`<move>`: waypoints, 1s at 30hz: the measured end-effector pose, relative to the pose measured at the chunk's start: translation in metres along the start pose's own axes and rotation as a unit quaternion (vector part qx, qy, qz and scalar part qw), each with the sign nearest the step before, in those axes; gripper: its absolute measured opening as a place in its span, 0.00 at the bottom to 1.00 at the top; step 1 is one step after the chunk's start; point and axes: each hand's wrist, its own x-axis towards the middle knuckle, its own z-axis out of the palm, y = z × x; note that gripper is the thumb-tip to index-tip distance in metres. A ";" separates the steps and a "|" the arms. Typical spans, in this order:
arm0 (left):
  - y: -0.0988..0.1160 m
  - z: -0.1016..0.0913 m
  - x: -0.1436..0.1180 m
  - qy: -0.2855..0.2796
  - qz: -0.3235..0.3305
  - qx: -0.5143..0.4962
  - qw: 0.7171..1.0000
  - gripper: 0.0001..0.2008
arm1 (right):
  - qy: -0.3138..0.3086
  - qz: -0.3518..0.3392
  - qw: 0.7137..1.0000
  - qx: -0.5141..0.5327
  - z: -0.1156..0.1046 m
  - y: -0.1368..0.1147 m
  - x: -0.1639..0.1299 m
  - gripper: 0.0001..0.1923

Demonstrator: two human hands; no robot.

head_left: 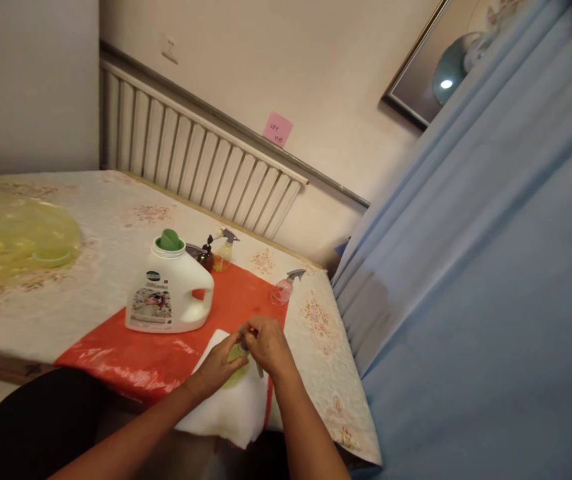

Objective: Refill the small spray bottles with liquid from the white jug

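My left hand (221, 365) grips a small green spray bottle (237, 371) from the left, holding it over a white cloth (231, 407). My right hand (267, 347) is closed over the bottle's grey spray head at the top. Both hands touch each other and hide most of the bottle. The cloth lies on an orange plastic sheet (166, 360) at the near edge of the table (101, 227). A large white detergent jug (170, 288) with a green cap stands on the sheet just left of my hands.
Behind the jug stand a dark pump bottle (205, 253) and a yellowish spray bottle (225, 252); a pink spray bottle (284, 288) stands further right. A yellow-green plastic bag (13, 237) lies at far left. A radiator (191, 160) lines the wall; a blue curtain (466, 280) hangs right.
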 end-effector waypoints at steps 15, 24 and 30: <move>0.020 0.001 -0.006 0.007 0.009 -0.032 0.999 0.13 | 0.063 0.017 0.997 -0.030 0.017 -0.004 -0.016 0.09; -0.001 0.007 -0.004 0.011 0.011 -0.014 1.000 0.21 | -0.067 -0.087 0.993 0.044 -0.016 0.014 -0.007 0.17; -0.005 0.004 -0.002 0.003 0.019 -0.005 1.000 0.19 | -0.110 -0.124 0.986 0.030 -0.017 0.031 -0.004 0.26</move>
